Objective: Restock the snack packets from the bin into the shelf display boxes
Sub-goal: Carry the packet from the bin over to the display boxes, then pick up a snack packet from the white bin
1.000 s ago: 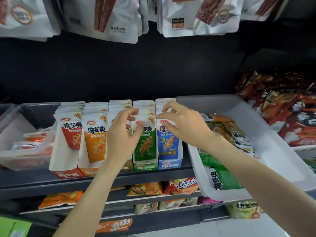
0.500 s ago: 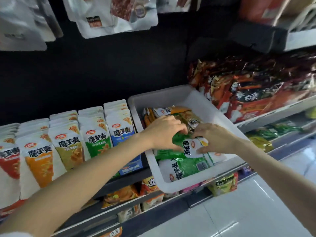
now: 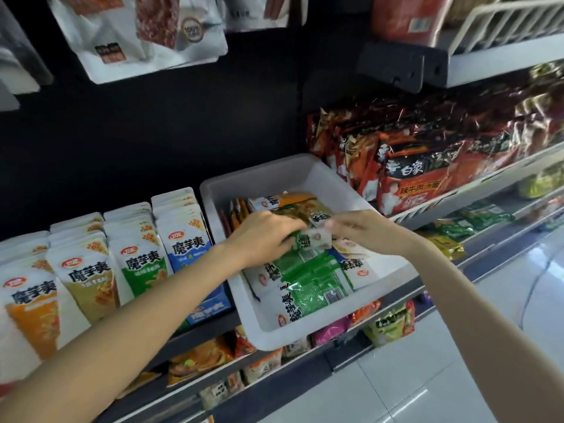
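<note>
A white plastic bin (image 3: 305,328) rests on the shelf edge and holds several green, orange and white snack packets (image 3: 308,279). Both hands are inside it. My left hand (image 3: 262,236) grips a green and white packet (image 3: 314,241) near the bin's middle. My right hand (image 3: 354,225) pinches the same packet's white end from the right. Left of the bin stand the shelf display boxes (image 3: 210,309), with rows of upright blue (image 3: 187,242), green (image 3: 143,267), tan and orange packets.
Red noodle packs (image 3: 421,175) crowd the shelf right of the bin. Large white pouches (image 3: 143,35) hang above. Lower shelves hold more snack bags (image 3: 390,325). A pale tiled floor (image 3: 457,377) lies at the lower right.
Both hands left the display boxes and went right into the bin. They now hold a green packet there, and the view has swung right.
</note>
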